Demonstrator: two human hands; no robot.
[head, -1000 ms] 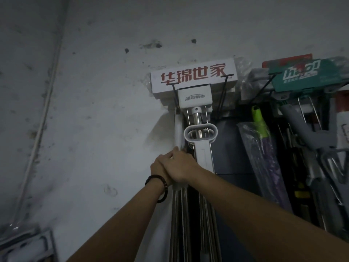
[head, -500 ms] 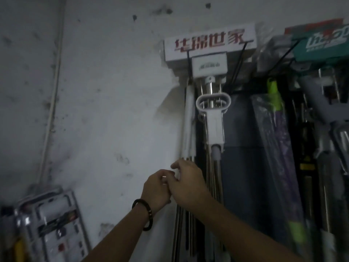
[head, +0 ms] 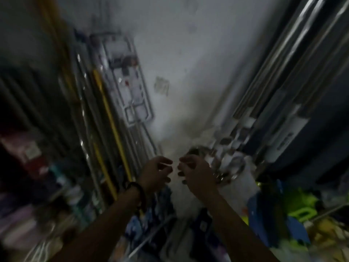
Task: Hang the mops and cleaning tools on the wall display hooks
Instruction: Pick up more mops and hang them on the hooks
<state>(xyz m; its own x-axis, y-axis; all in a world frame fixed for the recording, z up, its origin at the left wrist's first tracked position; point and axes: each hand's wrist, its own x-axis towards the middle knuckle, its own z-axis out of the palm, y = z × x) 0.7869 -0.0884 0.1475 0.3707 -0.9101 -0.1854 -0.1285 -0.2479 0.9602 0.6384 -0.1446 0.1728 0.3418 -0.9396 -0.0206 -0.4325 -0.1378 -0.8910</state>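
Note:
The view is blurred and tilted down along the wall. My left hand (head: 156, 173), with a dark bracelet on its wrist, and my right hand (head: 196, 173) hover close together in the middle, fingers loosely curled, with nothing visible in either. To the right, the hanging mops' metal poles (head: 279, 78) run down the wall to white and chrome fittings (head: 232, 163) just right of my right hand. My hands touch none of them.
On the left, yellow poles (head: 111, 120) and a white packaged tool (head: 130, 91) lean against the grey wall (head: 188, 53). Blue (head: 264, 220) and bright green (head: 302, 210) goods crowd the floor at the lower right, with dark boxes at the lower left.
The view has swung from the mop heads at the top of the wall down to the floor. Both hands have let go of the mop pole and come down, now apart.

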